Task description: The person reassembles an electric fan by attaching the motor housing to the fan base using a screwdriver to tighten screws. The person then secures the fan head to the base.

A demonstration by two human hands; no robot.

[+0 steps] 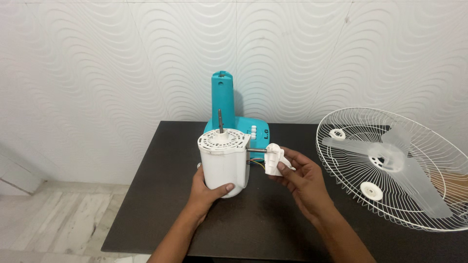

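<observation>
A white fan motor housing (223, 163) stands upright over the dark table, its steel shaft pointing up. My left hand (207, 191) grips the housing from below and behind, thumb across its front. A short metal rod sticks out of its right side into a small white plastic piece (274, 159). My right hand (302, 178) holds that piece with fingers and thumb. Thin wires show between the housing and the piece. Behind the housing stands the teal fan base with its upright neck (224, 100) and white push buttons.
On the right of the black table (161, 180) lies a white wire fan guard (351, 122) with translucent blades (414, 175) and two white round caps inside it. A wavy white tiled wall rises behind. Marble floor shows at the left.
</observation>
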